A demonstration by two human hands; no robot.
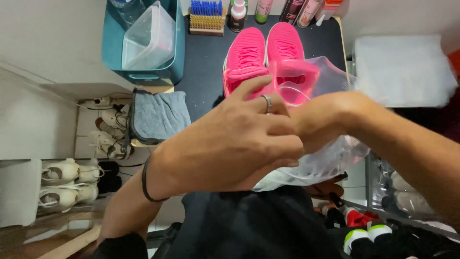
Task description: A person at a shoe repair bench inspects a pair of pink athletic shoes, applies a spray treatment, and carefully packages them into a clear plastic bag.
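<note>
Clear plastic filled my grip: a thin see-through bag [330, 153] was bunched between both hands above the black table [201, 62]. My left hand [230, 144], ring on one finger and a dark band at the wrist, was curled with its fingers pressed onto the film. My right hand [311, 127] was mostly hidden behind the left; it touched the bag, though I could not tell whether its fingers were shut on it.

Just beyond my hands stood the pink sneakers [266, 57], side by side with toes pointing away, their heels showing through the bag's upper edge. By my judgement the shoes were not yet inside: the bag's mouth looked only partly spread at the heels, so the bagging itself remained.

Along the table's far edge stood a brush [207, 18] with blue and tan bristles, then a dark bottle with a white cap [237, 15], and slim cans [299, 10] in green, black and pink. At the left sat a teal bin [112, 43] holding a clear tub [148, 41], with a grey cloth [158, 115] draped below it.
</note>
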